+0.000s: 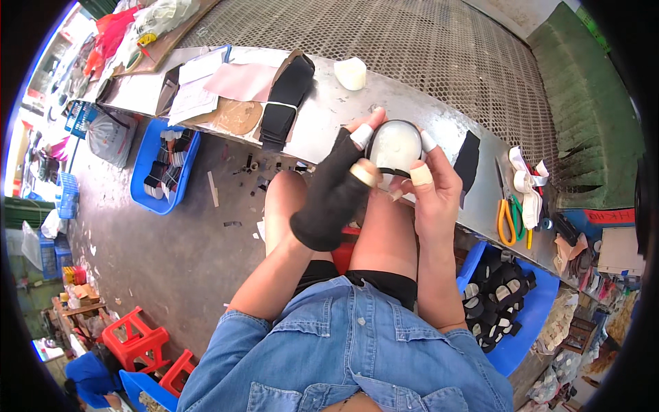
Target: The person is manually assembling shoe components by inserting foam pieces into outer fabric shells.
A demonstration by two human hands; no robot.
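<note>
Between my two hands is a white, rounded, smooth form with a black band running around its edge; its exact kind is unclear. My left hand, in a black fingerless glove with tape on its fingertips, grips the form's left side. The right hand is bare apart from taped fingers and pinches the form's lower right edge. Both hands are over the near edge of the metal table. Just right of them lies a black strip of material on the tabletop.
A white roll and a bundle of black strips sit farther back. To the right are yellow-handled scissors, green-handled ones and white straps. Blue tubs flank my legs. Red stools stand behind left.
</note>
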